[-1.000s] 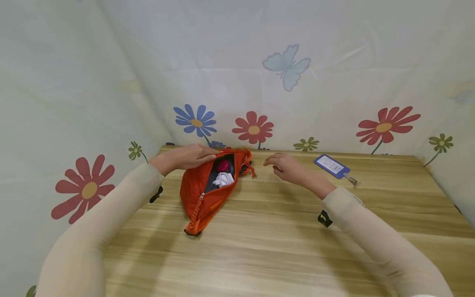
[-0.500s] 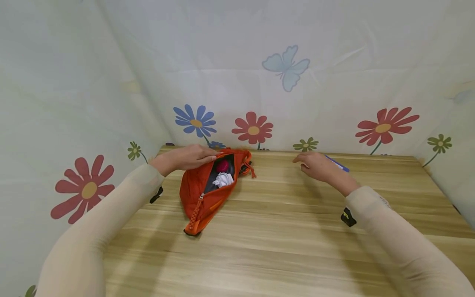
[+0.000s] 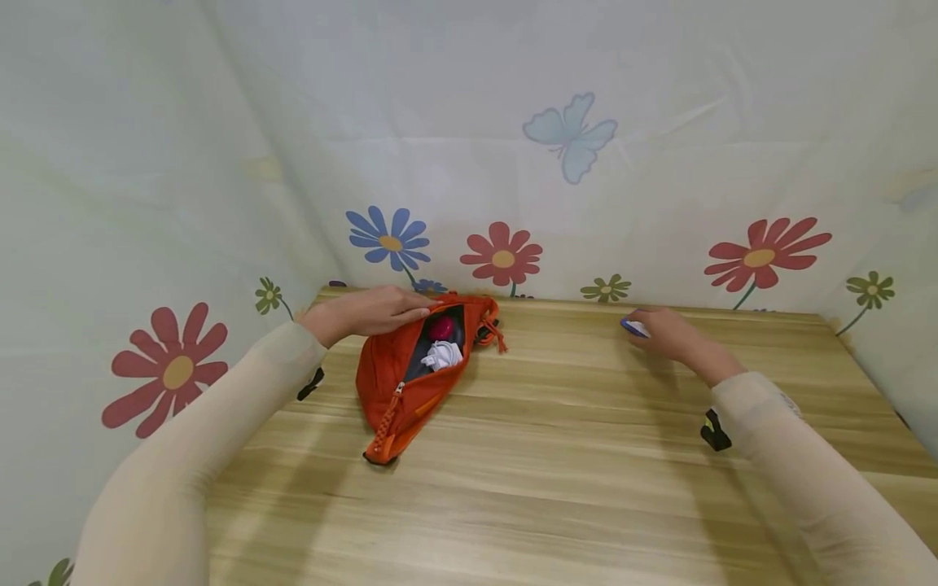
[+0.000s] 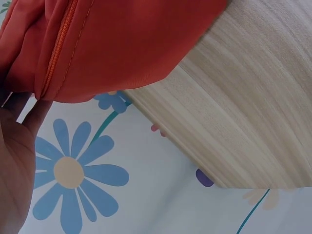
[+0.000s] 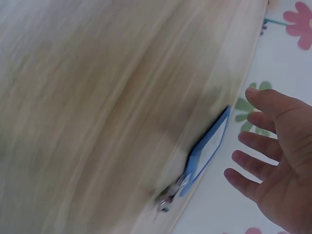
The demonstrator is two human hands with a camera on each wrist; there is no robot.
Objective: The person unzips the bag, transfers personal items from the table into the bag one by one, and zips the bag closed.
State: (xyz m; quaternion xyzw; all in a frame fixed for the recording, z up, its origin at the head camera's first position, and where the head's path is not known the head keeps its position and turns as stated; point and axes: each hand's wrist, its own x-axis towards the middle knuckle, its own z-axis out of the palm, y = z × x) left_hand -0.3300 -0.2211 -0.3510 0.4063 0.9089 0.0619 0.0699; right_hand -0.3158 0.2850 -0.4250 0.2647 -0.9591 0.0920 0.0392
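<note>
A pale cloth printed with flowers and a butterfly (image 3: 571, 134) walls in the wooden counter (image 3: 557, 456) you are working on. Over the last second your right hand (image 3: 670, 333) has swept away from the middle of the counter, out toward two o'clock, and it now lies over the blue tag (image 3: 634, 327), which sat in plain sight a moment ago; in the head view only its near corner peeks out past your fingers. The right wrist view, blurred by motion, shows the tag (image 5: 207, 148) flat at the counter's far edge with a small metal clasp (image 5: 165, 198) at its end, and your fingers (image 5: 253, 144) spread and relaxed just above it. Your grip has not closed, and I cannot tell whether the fingers touch the tag yet. As I judge it, the reach is nearly done and the pick-up is what remains.

Your left hand (image 3: 366, 309) has not moved: at eleven o'clock it lies on the far rim of the orange pouch (image 3: 410, 370). From the wrist view the fingers seem to pinch the zipper edge (image 4: 58, 48), holding the mouth open.

The pouch lies unzipped. Inside you can see a magenta round thing (image 3: 440, 327) toward the far end and a crumpled white piece (image 3: 442, 355) just nearer you, touching it, on a dark lining. The tag is well apart from the pouch.
</note>
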